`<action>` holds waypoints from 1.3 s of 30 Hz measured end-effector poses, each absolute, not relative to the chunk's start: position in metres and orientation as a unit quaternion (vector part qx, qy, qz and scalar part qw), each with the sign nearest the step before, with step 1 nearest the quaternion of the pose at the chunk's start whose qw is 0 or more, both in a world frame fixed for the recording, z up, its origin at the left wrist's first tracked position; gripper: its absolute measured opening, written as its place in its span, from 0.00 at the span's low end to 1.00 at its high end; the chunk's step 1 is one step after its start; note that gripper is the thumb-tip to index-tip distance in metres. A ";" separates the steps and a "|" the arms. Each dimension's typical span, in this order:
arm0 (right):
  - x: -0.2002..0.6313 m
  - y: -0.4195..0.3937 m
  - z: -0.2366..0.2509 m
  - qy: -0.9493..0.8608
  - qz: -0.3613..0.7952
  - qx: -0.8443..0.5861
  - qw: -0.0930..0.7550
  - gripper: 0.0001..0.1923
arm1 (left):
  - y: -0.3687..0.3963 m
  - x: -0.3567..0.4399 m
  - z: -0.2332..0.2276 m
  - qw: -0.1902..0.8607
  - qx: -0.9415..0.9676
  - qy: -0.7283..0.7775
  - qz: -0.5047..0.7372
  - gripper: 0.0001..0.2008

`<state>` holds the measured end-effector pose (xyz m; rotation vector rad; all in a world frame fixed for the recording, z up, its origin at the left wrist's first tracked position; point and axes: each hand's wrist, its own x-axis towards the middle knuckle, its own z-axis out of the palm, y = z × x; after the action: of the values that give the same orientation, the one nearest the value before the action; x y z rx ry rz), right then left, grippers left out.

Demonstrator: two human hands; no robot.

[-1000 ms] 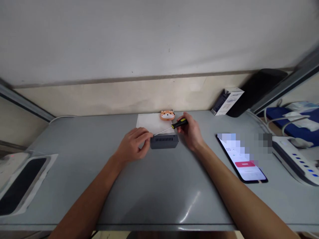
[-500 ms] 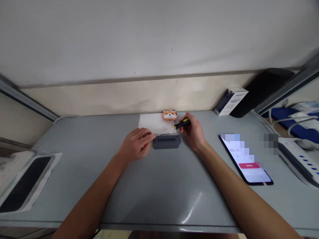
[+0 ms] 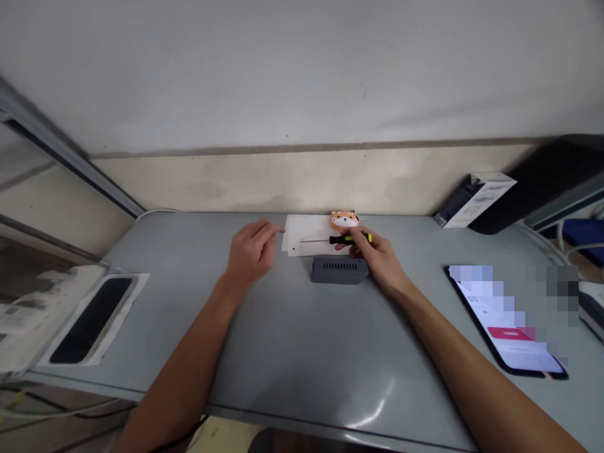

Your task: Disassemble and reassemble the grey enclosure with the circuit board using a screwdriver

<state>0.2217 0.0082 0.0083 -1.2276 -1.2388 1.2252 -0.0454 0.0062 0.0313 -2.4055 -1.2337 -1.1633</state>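
right hand grips one screwdriver over one paper sheet; left hand open beside one box.

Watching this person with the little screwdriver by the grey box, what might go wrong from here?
The screwdriver lies across the white paper, under the right hand; its thin tip could tear the sheet. A tiny dark speck near the paper's left edge may be a screw, which could roll away. The left hand hovers off the grey box, so the box might slide if pushed.
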 end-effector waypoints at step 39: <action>0.264 0.036 0.013 -0.173 0.521 -0.423 0.720 0.10 | -0.027 0.030 0.012 0.097 -0.881 -0.285 -0.364 0.10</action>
<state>0.2635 0.0360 0.0130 -0.9354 -0.3829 1.1521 0.0300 -0.0265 0.0122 -2.6092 -0.8429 -1.0792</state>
